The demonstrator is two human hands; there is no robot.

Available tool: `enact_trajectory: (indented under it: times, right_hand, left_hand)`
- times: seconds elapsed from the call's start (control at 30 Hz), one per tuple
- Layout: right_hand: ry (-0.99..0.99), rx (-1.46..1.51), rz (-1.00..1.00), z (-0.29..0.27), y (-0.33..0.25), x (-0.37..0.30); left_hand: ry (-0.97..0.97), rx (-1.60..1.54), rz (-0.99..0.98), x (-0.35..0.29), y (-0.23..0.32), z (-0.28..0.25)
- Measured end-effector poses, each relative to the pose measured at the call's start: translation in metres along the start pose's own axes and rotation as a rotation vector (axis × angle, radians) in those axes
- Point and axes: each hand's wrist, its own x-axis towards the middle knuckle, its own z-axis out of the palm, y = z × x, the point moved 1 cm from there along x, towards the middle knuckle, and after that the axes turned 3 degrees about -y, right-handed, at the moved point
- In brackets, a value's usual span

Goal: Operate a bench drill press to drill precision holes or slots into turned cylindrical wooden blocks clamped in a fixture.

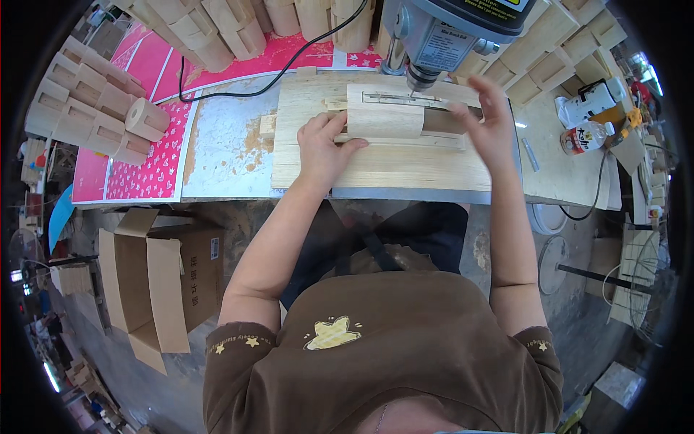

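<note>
The pale wooden cylinder (383,121) lies sideways on a flat board (390,175), just under the bit of the bench drill (450,43). The left hand (324,146), left of the drill and on the near side, has its thumb and fingers against the cylinder's left end; I cannot tell whether it grips or only steadies it. The right hand (490,123), to the right of the drill's bit, is raised with its fingers loosely spread, blurred. Far left of the drill, more cylinders (87,108) stand stacked on pink paper (148,170); to its right sits 1 bottle (584,137)
</note>
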Motion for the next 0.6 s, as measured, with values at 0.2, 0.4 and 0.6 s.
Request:
enact_trajectory:
  times: [0.2,0.4,0.6]
  right_hand:
    - [0.319,0.186,-0.090,-0.058,-0.030,0.129]
    - [0.124,-0.205,-0.115,-0.047,-0.098,0.139]
    - [0.061,-0.467,-0.121,-0.049,-0.116,0.049]
  left_hand:
    - [-0.047,0.056,0.030,0.002,0.004,0.001]
    - [-0.065,0.073,0.016,0.000,0.002,0.001]
    - [-0.046,0.075,0.030,0.000,-0.002,-0.008]
